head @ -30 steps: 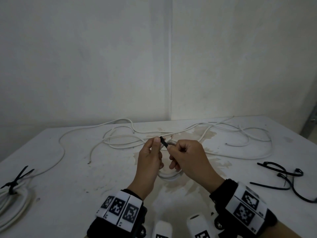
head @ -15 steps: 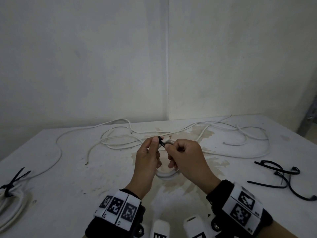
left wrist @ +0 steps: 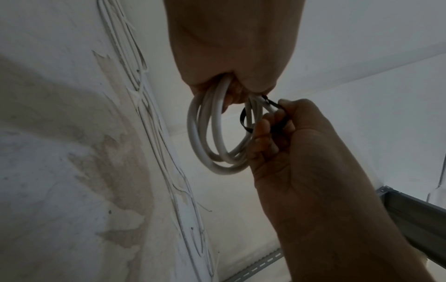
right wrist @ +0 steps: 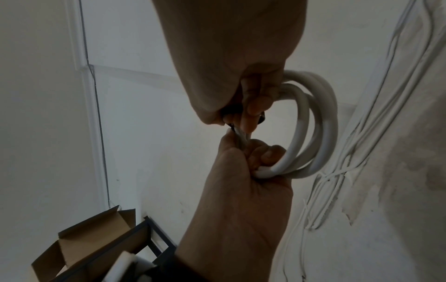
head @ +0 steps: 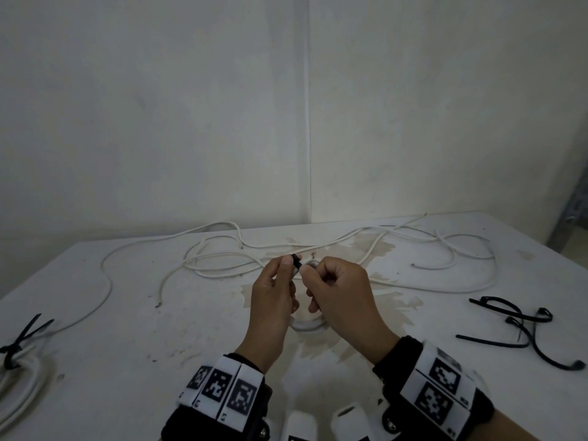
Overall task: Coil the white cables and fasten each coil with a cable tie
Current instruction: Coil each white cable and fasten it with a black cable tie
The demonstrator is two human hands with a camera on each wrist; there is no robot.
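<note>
A small coil of white cable (left wrist: 212, 133) is held above the stained white table (head: 127, 313). My left hand (head: 288, 265) grips the coil with curled fingers, and its thumb and forefinger meet at the black cable tie (head: 296, 261) on top. My right hand (head: 310, 275) pinches that tie, whose strap (left wrist: 245, 122) loops round the coil's strands. In the right wrist view the coil (right wrist: 318, 124) hangs between the right hand (right wrist: 251, 114) above and the left hand (right wrist: 263, 152) below. The tie's head is hidden by fingers.
Loose white cables (head: 381, 243) sprawl across the back of the table. A coil bound with a black tie (head: 19, 370) lies at the left edge. Spare black cable ties (head: 521, 323) lie at the right. A cardboard box (right wrist: 91, 238) sits below the table's side.
Both hands keep the same hold on the coil and tie. Only a slight shift of the view shows.
</note>
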